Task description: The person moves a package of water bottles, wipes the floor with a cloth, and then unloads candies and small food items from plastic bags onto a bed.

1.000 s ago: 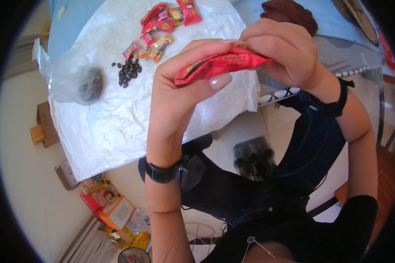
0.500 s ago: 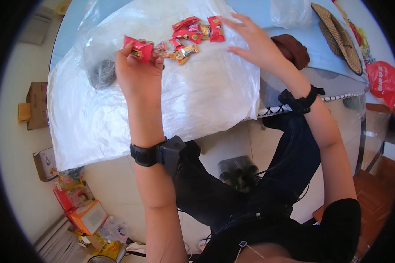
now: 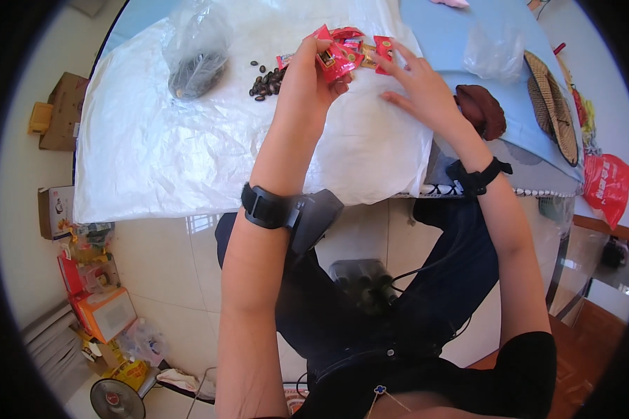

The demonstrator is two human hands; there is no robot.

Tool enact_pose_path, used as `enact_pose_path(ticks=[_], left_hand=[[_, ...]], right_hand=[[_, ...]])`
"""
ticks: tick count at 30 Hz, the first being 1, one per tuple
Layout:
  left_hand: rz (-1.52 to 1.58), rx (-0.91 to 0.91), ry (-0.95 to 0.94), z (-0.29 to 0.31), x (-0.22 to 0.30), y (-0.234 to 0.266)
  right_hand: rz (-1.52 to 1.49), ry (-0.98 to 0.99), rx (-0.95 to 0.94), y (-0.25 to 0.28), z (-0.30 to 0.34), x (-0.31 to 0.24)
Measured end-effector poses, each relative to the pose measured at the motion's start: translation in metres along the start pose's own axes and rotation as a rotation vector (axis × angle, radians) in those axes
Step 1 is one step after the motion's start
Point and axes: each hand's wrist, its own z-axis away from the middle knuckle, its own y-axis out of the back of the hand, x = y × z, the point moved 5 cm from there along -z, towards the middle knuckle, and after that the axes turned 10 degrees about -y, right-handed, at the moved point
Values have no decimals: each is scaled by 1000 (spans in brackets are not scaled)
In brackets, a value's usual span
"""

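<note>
My left hand (image 3: pixel 307 87) is closed on a small red wrapped candy (image 3: pixel 337 61), above a cluster of other wrapped candies (image 3: pixel 347 33) on the white plastic sheet (image 3: pixel 182 153). Part of that cluster is hidden by the hand. To its right, my right hand (image 3: pixel 421 87) has its fingers spread, their tips by a red candy packet (image 3: pixel 383 53); whether they touch it I cannot tell. Just left of my left wrist lies a small heap of dark, shiny oval beans or seeds (image 3: pixel 264 86).
A clear plastic bag (image 3: pixel 197 70) with dark contents stands at the left of the sheet. On the right lie a brown cloth-like bundle (image 3: pixel 481 112), a crumpled clear bag (image 3: pixel 494 54) and a woven hat (image 3: pixel 552 105). Boxes (image 3: pixel 63 112) line the floor at left.
My left hand has moved right with the red candy, toward the other candies, uncovering the dark heap. My right hand stays spread beside the cluster. The whole view has shifted.
</note>
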Motion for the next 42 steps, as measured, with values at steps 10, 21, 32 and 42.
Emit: enact_pose_path(ticks=[10,21,32,42], left_hand=[[-344,-79,19,-2,-13,-3],[-1581,-195,-917,-22,12,6],[-1705,-499,-849,-39,-33,10],[-1771,-475,-857,-51,-28,12]], right_hand=[[-172,-398,-197,-6,7,40],[-1347,-751,-486,3,29,11],[-1380,-723,-542,-17,38,6],[-1419,-762,-562,-24,38,5]])
